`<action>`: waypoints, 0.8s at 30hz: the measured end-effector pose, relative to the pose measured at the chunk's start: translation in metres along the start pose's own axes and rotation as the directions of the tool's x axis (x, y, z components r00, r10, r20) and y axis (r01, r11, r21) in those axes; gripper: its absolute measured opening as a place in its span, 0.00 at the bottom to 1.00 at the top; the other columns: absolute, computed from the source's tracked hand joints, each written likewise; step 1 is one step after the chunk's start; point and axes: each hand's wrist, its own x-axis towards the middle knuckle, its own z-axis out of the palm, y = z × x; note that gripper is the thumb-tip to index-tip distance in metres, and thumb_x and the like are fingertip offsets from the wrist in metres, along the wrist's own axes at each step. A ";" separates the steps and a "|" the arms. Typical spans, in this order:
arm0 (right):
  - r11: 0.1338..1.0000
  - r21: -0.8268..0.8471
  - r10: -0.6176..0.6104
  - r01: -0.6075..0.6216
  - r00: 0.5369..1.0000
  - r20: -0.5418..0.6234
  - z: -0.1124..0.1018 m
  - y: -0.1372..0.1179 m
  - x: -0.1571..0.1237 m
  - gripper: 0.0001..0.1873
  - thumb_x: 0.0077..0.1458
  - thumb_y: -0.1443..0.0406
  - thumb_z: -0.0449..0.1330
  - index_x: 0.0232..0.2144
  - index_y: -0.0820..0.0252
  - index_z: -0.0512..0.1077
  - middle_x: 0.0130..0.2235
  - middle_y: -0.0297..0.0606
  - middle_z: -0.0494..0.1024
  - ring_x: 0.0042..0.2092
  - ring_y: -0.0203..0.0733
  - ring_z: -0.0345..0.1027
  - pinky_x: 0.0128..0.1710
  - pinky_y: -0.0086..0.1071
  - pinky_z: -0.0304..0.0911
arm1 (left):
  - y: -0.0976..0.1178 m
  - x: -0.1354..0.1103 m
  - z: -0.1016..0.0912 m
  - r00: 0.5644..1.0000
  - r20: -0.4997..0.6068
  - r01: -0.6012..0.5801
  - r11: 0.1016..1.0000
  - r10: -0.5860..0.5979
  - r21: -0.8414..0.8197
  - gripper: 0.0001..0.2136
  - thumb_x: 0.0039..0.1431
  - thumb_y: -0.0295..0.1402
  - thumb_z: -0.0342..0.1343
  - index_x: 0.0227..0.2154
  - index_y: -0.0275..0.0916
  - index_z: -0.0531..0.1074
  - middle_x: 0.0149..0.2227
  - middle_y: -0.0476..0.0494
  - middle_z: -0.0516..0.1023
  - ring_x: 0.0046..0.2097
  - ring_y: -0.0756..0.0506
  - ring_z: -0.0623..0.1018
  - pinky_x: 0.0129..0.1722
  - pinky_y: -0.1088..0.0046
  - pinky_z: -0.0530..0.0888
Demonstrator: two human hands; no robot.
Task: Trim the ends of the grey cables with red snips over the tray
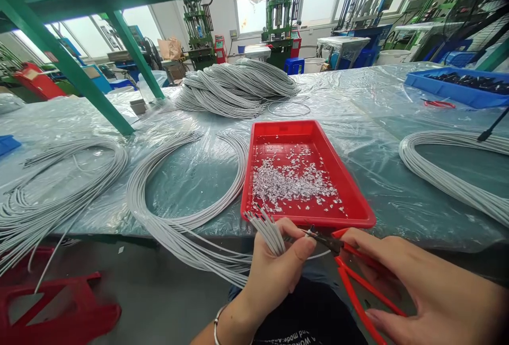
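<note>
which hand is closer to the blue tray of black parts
Right. Your right hand, holding pliers, is left of the blue tray and nearer you; your left hand, holding cables, is farther left.

Rear windows [251, 11]: I find them bleached nearly white, lighting the room brightly. The plastic sheet [369, 122] before me returns streaks of glare. My left hand [270, 271] is evenly lit and clear, with soft shading. Floor [159, 297] below: dim. Upper right corner: nearly black. Wide-angle stretching toward the edges enlarges my right hand [425, 276].
</note>
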 end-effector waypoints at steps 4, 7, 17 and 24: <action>0.999 -0.022 0.046 -0.043 0.991 0.125 -0.004 -0.001 0.003 0.14 0.52 0.56 0.64 0.42 0.48 0.75 0.38 0.41 0.84 0.43 0.62 0.79 0.32 0.42 0.76 | 0.000 0.000 -0.001 1.000 -0.007 0.002 1.000 -0.002 -0.009 0.21 0.52 0.49 0.71 0.27 0.40 0.67 0.14 0.63 0.59 0.10 0.60 0.53 0.10 0.82 0.46; 0.998 0.025 0.063 -0.066 0.992 0.110 -0.004 -0.002 0.003 0.19 0.57 0.53 0.61 0.50 0.47 0.76 0.37 0.39 0.83 0.37 0.55 0.79 0.34 0.41 0.76 | 0.003 0.001 -0.001 1.000 -0.009 -0.013 1.000 0.013 0.004 0.21 0.52 0.48 0.71 0.26 0.40 0.68 0.15 0.61 0.60 0.12 0.59 0.55 0.11 0.82 0.48; 0.998 0.031 0.061 -0.063 0.995 0.076 -0.005 0.006 0.000 0.30 0.48 0.57 0.65 0.55 0.46 0.75 0.41 0.42 0.84 0.42 0.62 0.80 0.31 0.42 0.77 | 0.010 0.002 0.003 0.997 -0.027 -0.074 0.996 0.075 0.048 0.20 0.50 0.46 0.73 0.23 0.39 0.70 0.18 0.57 0.64 0.17 0.58 0.56 0.16 0.78 0.52; 0.989 0.055 0.128 -0.135 0.985 0.113 -0.011 -0.008 0.005 0.21 0.44 0.58 0.63 0.44 0.48 0.78 0.35 0.40 0.83 0.40 0.63 0.79 0.31 0.44 0.75 | 0.010 0.003 0.003 0.989 -0.070 -0.127 0.990 0.132 0.061 0.17 0.51 0.41 0.73 0.23 0.38 0.71 0.21 0.57 0.64 0.20 0.58 0.59 0.19 0.80 0.56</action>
